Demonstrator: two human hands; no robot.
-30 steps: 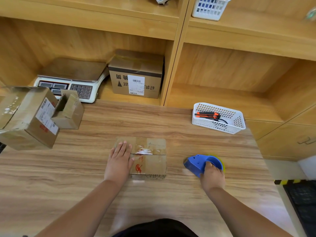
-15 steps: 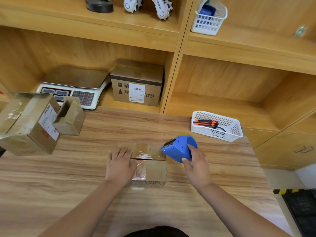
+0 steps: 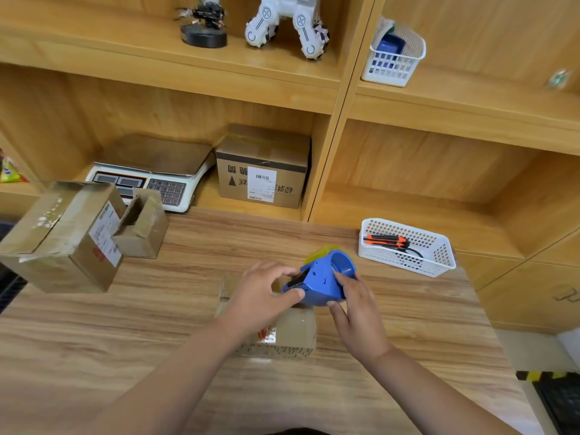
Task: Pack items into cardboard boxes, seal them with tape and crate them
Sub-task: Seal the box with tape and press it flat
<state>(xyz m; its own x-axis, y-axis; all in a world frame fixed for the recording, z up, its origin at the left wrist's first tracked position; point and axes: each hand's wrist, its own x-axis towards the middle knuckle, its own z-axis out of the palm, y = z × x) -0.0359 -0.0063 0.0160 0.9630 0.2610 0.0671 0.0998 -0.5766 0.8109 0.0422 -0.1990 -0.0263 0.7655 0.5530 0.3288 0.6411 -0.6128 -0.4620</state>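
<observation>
right hand [image 3: 357, 318] grips tape dispenser [image 3: 320, 285], barcode label [image 3: 262, 185]

Small brown cardboard box [image 3: 295, 331] lies flat before me, flaps closed, glossy clear tape and a red mark on top. Blue tape dispenser [image 3: 320, 285], yellowish roll inside, sits above the box's far right side, toothed edge pointing left, gripped in my right hand [image 3: 357, 315], my left hand [image 3: 260, 293] pinching its front.

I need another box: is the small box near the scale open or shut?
Open: the small box has raised flaps; its inside shows.
</observation>
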